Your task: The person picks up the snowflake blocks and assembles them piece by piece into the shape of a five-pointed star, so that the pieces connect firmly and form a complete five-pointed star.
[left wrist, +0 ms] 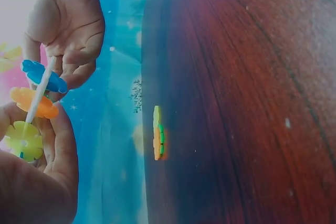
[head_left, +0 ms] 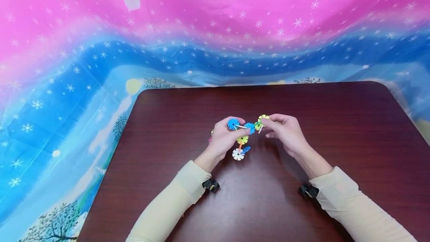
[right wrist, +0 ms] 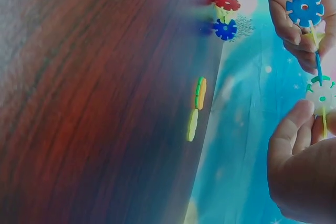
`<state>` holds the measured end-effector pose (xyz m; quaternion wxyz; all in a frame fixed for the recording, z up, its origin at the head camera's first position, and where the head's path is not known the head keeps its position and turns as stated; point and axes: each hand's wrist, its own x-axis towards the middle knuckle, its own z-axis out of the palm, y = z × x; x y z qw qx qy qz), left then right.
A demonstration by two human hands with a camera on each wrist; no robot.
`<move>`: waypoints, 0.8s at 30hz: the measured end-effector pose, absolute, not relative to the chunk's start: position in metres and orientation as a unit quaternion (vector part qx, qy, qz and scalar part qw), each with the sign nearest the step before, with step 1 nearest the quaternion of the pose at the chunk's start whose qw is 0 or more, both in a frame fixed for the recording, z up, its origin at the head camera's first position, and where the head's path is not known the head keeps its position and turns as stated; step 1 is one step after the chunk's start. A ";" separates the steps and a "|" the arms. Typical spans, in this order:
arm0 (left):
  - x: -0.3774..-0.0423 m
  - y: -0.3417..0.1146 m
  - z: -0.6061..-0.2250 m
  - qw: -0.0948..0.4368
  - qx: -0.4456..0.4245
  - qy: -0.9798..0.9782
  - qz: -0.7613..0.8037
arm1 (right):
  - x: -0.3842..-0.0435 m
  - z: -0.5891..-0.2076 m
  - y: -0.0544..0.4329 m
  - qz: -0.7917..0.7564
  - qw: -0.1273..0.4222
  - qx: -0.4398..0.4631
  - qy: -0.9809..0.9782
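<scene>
Both hands hold one joined chain of slotted flower-shaped toy discs, raised above the table. My left hand (head_left: 223,135) grips it on the left, thumb laid across, near a blue disc (head_left: 233,124) and a yellow disc (head_left: 242,140). A white disc (head_left: 238,154) shows below that thumb. My right hand (head_left: 286,132) pinches the other end between thumb and fingers, at a yellow disc (head_left: 263,118). Seen from the right wrist, a white disc (right wrist: 321,97) with green pieces is at those fingertips, and a blue disc (right wrist: 305,8) is by the left hand. Fingers hide some joints.
More joined discs stand on the brown table (head_left: 161,141): a cluster with a red disc (right wrist: 227,3) and a blue disc (right wrist: 226,29). Some flat discs, one yellow (right wrist: 192,125), lie nearby. A patterned cloth (head_left: 215,40) hangs behind the table. Each wrist carries a small black camera (head_left: 211,185).
</scene>
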<state>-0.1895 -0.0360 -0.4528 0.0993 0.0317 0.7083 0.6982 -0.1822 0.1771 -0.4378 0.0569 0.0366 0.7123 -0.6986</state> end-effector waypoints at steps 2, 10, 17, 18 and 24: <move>-0.190 -0.036 -0.454 0.105 0.030 0.698 0.707 | -0.184 -0.437 0.177 -0.690 0.063 0.034 0.720; -0.192 -0.042 -0.458 0.136 0.004 0.653 0.745 | -0.195 -0.437 0.179 -0.676 0.115 0.030 0.727; -0.194 -0.046 -0.456 0.145 -0.006 0.615 0.775 | -0.212 -0.445 0.193 -0.602 0.133 0.013 0.787; -0.194 -0.046 -0.456 0.145 -0.008 0.612 0.778 | -0.215 -0.449 0.195 -0.574 0.129 0.001 0.809; -0.196 -0.049 -0.456 0.155 -0.009 0.605 0.781 | -0.231 -0.469 0.202 -0.340 0.083 -0.087 0.933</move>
